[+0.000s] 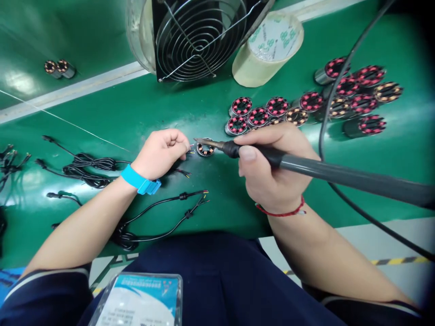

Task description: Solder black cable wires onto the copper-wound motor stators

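My right hand [277,165] grips a soldering iron [306,167] like a pen, its tip pointing left over a small motor stator [205,148] with copper windings. That stator stands on the green mat, just right of my left fingertips. My left hand [165,151], with a blue wrist strap, is pinched on the thin coloured wires of a cable [191,147], their ends close to the stator and the iron's tip. Whether the tip touches the wires or stator I cannot tell. Another black cable end [183,172] lies below my left hand.
A black fan [199,47] and a roll of clear tape [258,59] stand at the back. Several stators [258,117] with pink or copper windings fill the right side. Coiled black cables [90,167] lie at left. The iron's cord [326,122] loops across the right.
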### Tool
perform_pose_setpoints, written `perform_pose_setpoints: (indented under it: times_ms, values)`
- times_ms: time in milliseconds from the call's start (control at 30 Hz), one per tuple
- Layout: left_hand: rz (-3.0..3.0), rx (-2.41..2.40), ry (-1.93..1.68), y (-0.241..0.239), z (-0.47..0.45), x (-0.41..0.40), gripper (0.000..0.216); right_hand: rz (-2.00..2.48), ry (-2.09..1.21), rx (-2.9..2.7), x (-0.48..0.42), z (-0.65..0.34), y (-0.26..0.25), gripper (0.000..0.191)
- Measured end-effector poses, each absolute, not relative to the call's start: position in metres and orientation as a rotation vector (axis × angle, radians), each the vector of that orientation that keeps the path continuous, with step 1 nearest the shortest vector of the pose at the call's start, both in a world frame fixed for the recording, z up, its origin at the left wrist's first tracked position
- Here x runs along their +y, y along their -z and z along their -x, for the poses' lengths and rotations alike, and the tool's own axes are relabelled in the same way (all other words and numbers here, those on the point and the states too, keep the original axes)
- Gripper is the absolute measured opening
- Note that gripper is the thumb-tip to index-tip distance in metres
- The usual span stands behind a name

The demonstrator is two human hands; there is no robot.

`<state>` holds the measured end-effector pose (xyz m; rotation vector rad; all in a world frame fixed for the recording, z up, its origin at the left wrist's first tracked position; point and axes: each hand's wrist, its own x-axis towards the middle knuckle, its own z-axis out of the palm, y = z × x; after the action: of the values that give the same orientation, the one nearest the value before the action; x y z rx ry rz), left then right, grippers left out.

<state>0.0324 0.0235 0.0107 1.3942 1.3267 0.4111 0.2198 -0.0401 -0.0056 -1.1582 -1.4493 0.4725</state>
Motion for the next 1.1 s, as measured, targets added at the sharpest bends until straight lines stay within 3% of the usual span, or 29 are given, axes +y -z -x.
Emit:
perform_pose_setpoints:
  times_ms: [300,500,1100]
  values:
    - [-1.434,1.348,-0.395,-0.0098,-0.0321,0.0224,0.011,1.163,-0.519,-1.456,-0.0421,-0.2191,0.0056,0.009]
    - [-1.443,1.344,-0.405,-0.0087,-0.0326,0.0231,0.012,1.296,-0.55,-1.448,-0.0449,-0.2197,0.0052,0.023]
    - [-1.438,1.355,-0.428,-0.0099,-0.0345,0.0221,0.012,1.213,-0.526,-1.507,-0.0392,-0.2193,0.0034,0.012]
